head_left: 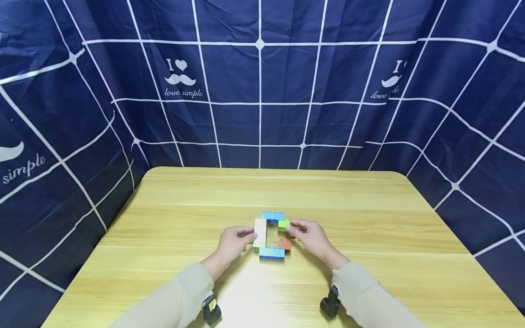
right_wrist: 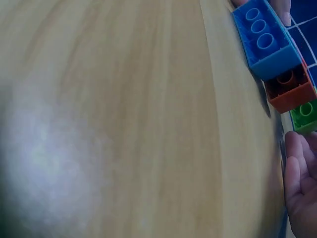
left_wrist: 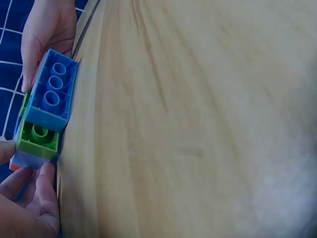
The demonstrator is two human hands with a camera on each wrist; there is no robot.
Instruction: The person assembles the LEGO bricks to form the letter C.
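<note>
An open ring of toy building blocks is between my two hands, its front undersides showing in the wrist views. My left hand (head_left: 235, 243) grips its left side between thumb and fingers, at a pale pinkish block (head_left: 260, 233). A green block (left_wrist: 37, 141) sits under that side. On the right, my right hand (head_left: 309, 236) pinches a lime green block (head_left: 283, 224) at the back corner. One blue block (head_left: 272, 216) spans the back and another blue block (head_left: 271, 253) the front. A red-orange block (head_left: 285, 244) joins the front right corner, apart from the lime one.
The blocks are over the middle of a light wooden table (head_left: 197, 196). Dark blue cloth (head_left: 287, 73) with white grid lines hangs behind the table and along both sides. A black wrist device (head_left: 212, 310) shows below the left sleeve, another black device (head_left: 329, 304) below the right.
</note>
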